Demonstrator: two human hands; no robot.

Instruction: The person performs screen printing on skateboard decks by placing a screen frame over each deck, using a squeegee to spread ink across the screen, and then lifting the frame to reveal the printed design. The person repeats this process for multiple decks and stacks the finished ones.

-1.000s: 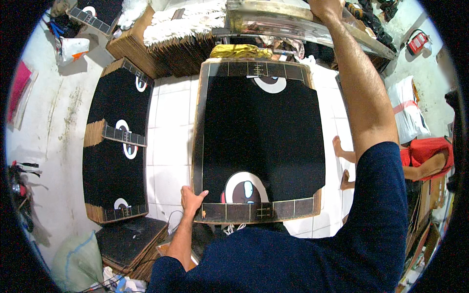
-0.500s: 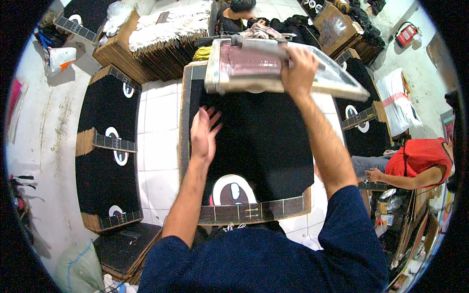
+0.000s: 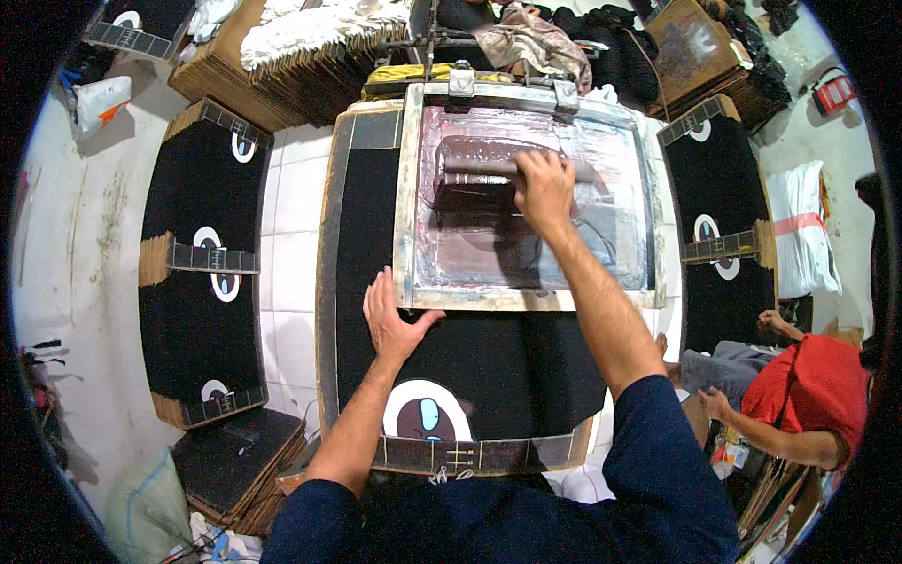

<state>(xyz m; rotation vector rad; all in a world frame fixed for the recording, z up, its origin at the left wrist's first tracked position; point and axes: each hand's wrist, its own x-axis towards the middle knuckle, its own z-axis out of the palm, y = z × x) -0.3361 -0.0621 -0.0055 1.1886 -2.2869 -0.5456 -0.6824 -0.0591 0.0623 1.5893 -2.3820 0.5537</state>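
Observation:
My right hand [image 3: 546, 193] is closed around the squeegee [image 3: 479, 169], a long bar lying crosswise on the mesh. Dark wet ink spreads on the mesh just below the bar. The screen printing frame [image 3: 407, 202], pale and stained, rests over the far part of a black fabric panel [image 3: 526, 371]. At the frame's near left corner is my left hand [image 3: 390, 320], fingers stretched out and thumb along the near edge. A printed eye [image 3: 425, 414], white, brown and blue, shows at the panel's near end. Cloth under the frame is mostly hidden.
Metal clamps [image 3: 461, 83] hold the frame's far edge. Black printed panels on boards [image 3: 202, 254] stand to the left, with more boards [image 3: 719, 197] to the right. A person in a red top [image 3: 806, 395] sits at the right. White garments [image 3: 310, 42] lie stacked behind.
The frame has come down from its tilted position onto the black panel. My right hand now holds the squeegee over the mesh; my left hand has moved down to the frame's corner.

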